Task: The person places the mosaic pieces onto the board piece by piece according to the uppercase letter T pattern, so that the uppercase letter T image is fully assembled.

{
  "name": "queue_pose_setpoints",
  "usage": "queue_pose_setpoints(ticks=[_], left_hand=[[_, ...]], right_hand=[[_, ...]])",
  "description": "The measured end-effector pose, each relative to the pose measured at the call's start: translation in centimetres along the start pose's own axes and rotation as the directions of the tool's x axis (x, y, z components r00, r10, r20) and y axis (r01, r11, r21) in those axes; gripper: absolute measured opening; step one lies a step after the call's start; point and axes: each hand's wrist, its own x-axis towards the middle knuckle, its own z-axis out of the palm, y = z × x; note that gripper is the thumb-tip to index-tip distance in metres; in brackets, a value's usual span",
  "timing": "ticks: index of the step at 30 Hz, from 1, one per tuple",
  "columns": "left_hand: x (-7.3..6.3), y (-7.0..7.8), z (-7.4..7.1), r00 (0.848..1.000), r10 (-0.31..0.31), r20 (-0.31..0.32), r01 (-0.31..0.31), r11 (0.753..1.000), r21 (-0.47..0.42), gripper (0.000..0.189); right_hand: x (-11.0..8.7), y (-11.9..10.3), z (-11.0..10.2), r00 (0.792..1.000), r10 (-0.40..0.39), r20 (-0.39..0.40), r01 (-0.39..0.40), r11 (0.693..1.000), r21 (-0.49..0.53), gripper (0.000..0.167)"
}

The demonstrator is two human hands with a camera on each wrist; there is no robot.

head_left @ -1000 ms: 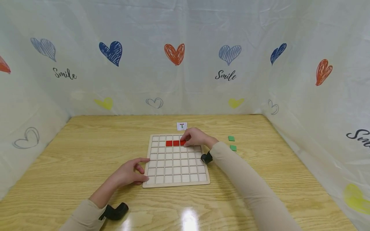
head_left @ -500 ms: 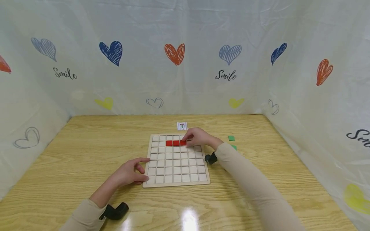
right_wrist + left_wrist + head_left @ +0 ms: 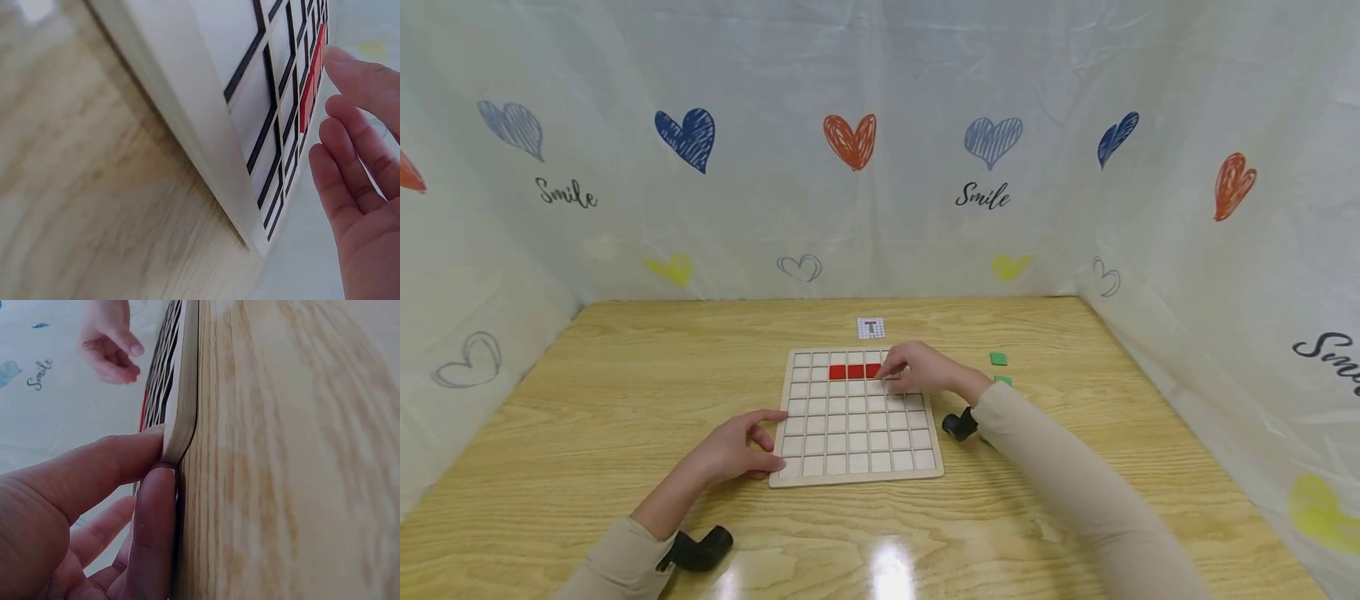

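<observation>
I have the right hand (image 3: 917,368) over the far part of the square, pale wooden grid board (image 3: 856,442), its thumb apart from its loosely bent fingers and the palm side bare in the right wrist view. Its index fingertip is right at the rightmost of three flat, square red tiles (image 3: 855,372); I can't tell whether it touches. Those tiles sit side by side in the second row from the far edge, third to fifth columns from the left.

My left hand (image 3: 737,450) grips the board's left side, thumb on the near left corner and a finger pressed against the edge.

Farther out, I see flat, square green tiles (image 3: 997,358) right of the board, partly hidden by the beige right sleeve (image 3: 1060,483). A small white card printed with a coloured grid pattern (image 3: 871,327) lies just beyond the board on the light wood-grain table (image 3: 647,375). A white curtain with printed hearts (image 3: 760,208) hangs behind.
</observation>
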Motion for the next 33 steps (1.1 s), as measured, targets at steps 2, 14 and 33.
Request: queue_pose_setpoints(ticks=[2,14,33], left_hand=[[0.0,0.0,0.0,1.000,-0.002,-0.001,0.002,1.000,0.000,0.068],[-0.1,0.3,0.1,1.000,-0.008,-0.003,0.008,1.000,0.005,0.068],[0.0,0.2,0.0,1.000,-0.020,-0.002,0.020,1.000,-0.003,0.068]], right_hand=[[-0.4,-0.1,0.1,1.000,0.003,0.011,-0.003,1.000,0.007,0.021],[-3.5,-0.3,0.2,1.000,-0.016,0.016,0.016,1.000,0.011,0.020],[-8.4,1.0,-0.4,0.996,-0.037,-0.082,0.039,0.999,0.029,0.021]])
